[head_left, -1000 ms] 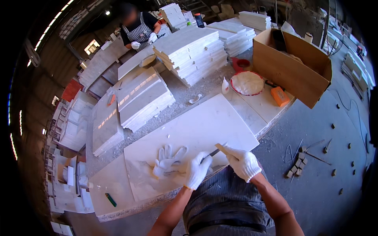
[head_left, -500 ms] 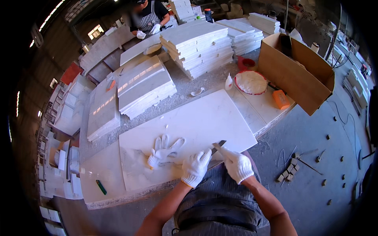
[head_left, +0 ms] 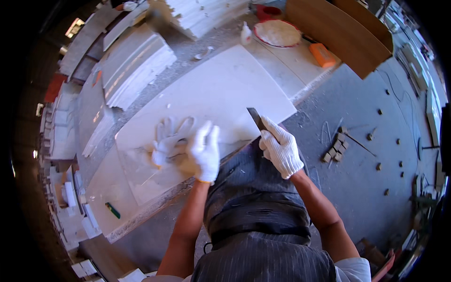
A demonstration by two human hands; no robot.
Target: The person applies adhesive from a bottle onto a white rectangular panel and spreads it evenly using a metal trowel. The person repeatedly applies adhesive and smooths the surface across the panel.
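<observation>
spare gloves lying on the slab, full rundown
The spare gloves are white knit work gloves, dusty, empty and limp, fingers splayed toward the far side. They lie flat on the pale stone slab near its close edge. The gloved left hand rests just to their right, touching or nearly so.

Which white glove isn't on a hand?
The loose glove lying flat on the white slab, beside the left hand. The right hand grips a blade.
</observation>
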